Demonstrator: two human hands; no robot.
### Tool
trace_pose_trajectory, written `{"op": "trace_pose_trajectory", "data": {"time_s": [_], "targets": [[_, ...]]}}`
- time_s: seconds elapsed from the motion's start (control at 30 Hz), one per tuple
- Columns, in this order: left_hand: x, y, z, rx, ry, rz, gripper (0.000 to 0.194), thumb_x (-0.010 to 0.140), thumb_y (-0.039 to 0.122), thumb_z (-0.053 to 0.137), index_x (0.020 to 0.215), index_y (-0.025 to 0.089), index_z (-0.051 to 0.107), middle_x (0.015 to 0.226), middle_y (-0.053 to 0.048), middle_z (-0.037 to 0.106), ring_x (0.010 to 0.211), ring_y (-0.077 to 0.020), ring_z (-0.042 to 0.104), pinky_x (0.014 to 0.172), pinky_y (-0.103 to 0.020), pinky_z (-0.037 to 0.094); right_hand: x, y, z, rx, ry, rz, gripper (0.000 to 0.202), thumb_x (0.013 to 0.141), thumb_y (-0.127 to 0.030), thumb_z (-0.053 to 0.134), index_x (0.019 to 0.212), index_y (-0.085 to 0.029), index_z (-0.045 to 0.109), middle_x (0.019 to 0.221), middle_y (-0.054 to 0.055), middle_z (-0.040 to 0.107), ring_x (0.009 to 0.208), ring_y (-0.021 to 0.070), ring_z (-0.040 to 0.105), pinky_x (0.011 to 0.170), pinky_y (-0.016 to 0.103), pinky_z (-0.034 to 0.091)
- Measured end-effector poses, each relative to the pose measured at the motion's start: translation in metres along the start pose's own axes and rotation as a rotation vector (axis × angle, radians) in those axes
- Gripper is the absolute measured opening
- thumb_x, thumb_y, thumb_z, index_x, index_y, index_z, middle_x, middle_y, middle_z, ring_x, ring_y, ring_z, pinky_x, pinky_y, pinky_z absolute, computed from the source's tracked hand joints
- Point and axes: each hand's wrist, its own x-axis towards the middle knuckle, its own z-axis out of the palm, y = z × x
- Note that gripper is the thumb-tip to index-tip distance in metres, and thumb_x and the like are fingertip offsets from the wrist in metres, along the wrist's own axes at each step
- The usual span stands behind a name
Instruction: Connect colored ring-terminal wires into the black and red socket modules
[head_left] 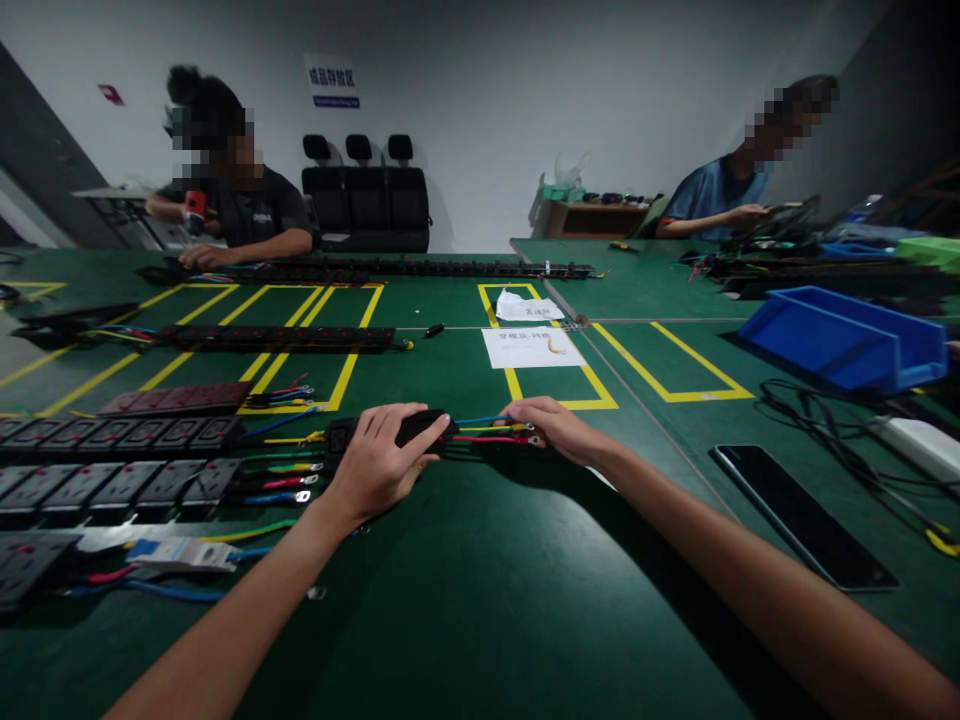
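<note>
My left hand (391,452) is wrapped over a black socket module (340,437) near the middle of the green table. From the module's right end run blue, yellow-green and red wires (487,438) tipped with metal ring terminals. The fingers of my right hand (551,425) are closed round the ends of these wires. Part of the module is hidden beneath my left hand. Just left of it lie rows of black socket strips (120,485), their coloured wires and ring terminals pointing toward me and the module.
Behind my hands lie a long socket strip (277,338) and a white paper sheet (529,348). On the right are a phone (802,515), a blue bin (847,340) and black cables (817,450). Two people work across the table; one holds an orange-and-black power tool (196,212).
</note>
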Motion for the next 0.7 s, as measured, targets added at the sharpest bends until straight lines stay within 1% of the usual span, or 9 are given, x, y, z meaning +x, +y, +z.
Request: {"op": "trace_pose_trajectory", "data": {"time_s": [0.1, 0.17, 0.27, 0.37, 0.47, 0.53, 0.57, 0.63, 0.7], "targets": [[0.001, 0.000, -0.001, -0.003, 0.040, -0.009, 0.047, 0.099, 0.023, 0.058, 0.145, 0.022, 0.052, 0.131, -0.019, 0.055, 0.119, -0.0333, 0.055, 0.094, -0.053, 0.050, -0.002, 0.000, 0.000, 0.067, -0.072, -0.018, 0.041, 0.086, -0.055, 0.067, 0.098, -0.016, 0.071, 0.075, -0.001, 0.055, 0.057, 0.0082, 0.040, 0.047, 0.021, 0.026], [0.001, 0.000, -0.002, -0.009, 0.062, -0.019, 0.049, 0.098, 0.022, 0.058, 0.146, 0.023, 0.051, 0.131, -0.018, 0.055, 0.118, -0.0327, 0.056, 0.094, -0.052, 0.050, -0.002, 0.000, 0.000, 0.101, -0.098, -0.025, 0.042, 0.085, -0.055, 0.069, 0.099, -0.016, 0.071, 0.072, -0.003, 0.052, 0.056, 0.0078, 0.038, 0.047, 0.020, 0.025], [0.001, 0.000, -0.002, -0.002, 0.049, -0.007, 0.052, 0.098, 0.022, 0.059, 0.149, 0.025, 0.048, 0.132, -0.018, 0.055, 0.119, -0.0325, 0.055, 0.095, -0.053, 0.050, -0.001, 0.002, -0.001, 0.123, -0.063, 0.000, 0.043, 0.084, -0.056, 0.070, 0.097, -0.015, 0.071, 0.069, -0.003, 0.051, 0.052, 0.0070, 0.036, 0.044, 0.020, 0.024], [0.001, -0.001, -0.001, 0.005, 0.010, 0.020, 0.053, 0.098, 0.022, 0.059, 0.150, 0.024, 0.047, 0.133, -0.019, 0.055, 0.121, -0.0335, 0.055, 0.096, -0.053, 0.049, 0.001, 0.003, -0.004, 0.119, -0.029, 0.035, 0.043, 0.086, -0.055, 0.066, 0.096, -0.014, 0.072, 0.071, -0.001, 0.057, 0.050, 0.0069, 0.038, 0.041, 0.020, 0.027], [0.001, -0.001, -0.001, 0.011, -0.001, 0.047, 0.053, 0.098, 0.022, 0.059, 0.150, 0.023, 0.049, 0.133, -0.020, 0.057, 0.121, -0.0351, 0.055, 0.095, -0.054, 0.049, 0.002, 0.003, -0.007, 0.130, -0.029, 0.021, 0.045, 0.088, -0.056, 0.064, 0.102, -0.015, 0.074, 0.085, 0.004, 0.064, 0.057, 0.0092, 0.048, 0.043, 0.020, 0.035], [0.002, -0.001, -0.003, 0.041, 0.005, 0.074, 0.051, 0.098, 0.022, 0.059, 0.149, 0.023, 0.050, 0.132, -0.021, 0.057, 0.120, -0.0350, 0.056, 0.095, -0.054, 0.049, 0.002, 0.003, -0.009, 0.132, 0.010, -0.014, 0.045, 0.085, -0.057, 0.068, 0.104, -0.016, 0.075, 0.095, 0.007, 0.066, 0.068, 0.0122, 0.055, 0.048, 0.021, 0.042], [0.003, -0.001, -0.004, 0.063, 0.008, 0.090, 0.050, 0.098, 0.022, 0.059, 0.148, 0.022, 0.052, 0.132, -0.021, 0.058, 0.120, -0.0347, 0.056, 0.095, -0.054, 0.049, 0.003, 0.003, -0.009, 0.132, 0.051, -0.034, 0.045, 0.083, -0.056, 0.072, 0.102, -0.016, 0.075, 0.096, 0.008, 0.066, 0.073, 0.0138, 0.057, 0.051, 0.021, 0.044], [0.006, 0.000, -0.007, 0.103, 0.009, 0.128, 0.048, 0.098, 0.022, 0.060, 0.146, 0.021, 0.054, 0.132, -0.021, 0.058, 0.120, -0.0341, 0.056, 0.096, -0.053, 0.049, 0.004, 0.005, -0.009, 0.173, 0.146, -0.041, 0.044, 0.080, -0.057, 0.075, 0.098, -0.016, 0.076, 0.086, 0.005, 0.063, 0.071, 0.0132, 0.055, 0.050, 0.021, 0.043], [0.010, 0.001, -0.011, 0.114, -0.012, 0.139, 0.047, 0.098, 0.021, 0.059, 0.145, 0.023, 0.054, 0.132, -0.019, 0.059, 0.121, -0.0327, 0.056, 0.098, -0.052, 0.048, 0.005, 0.008, -0.009, 0.240, 0.197, -0.041, 0.043, 0.079, -0.057, 0.076, 0.093, -0.016, 0.075, 0.082, 0.004, 0.060, 0.068, 0.0125, 0.052, 0.048, 0.020, 0.039]]}}
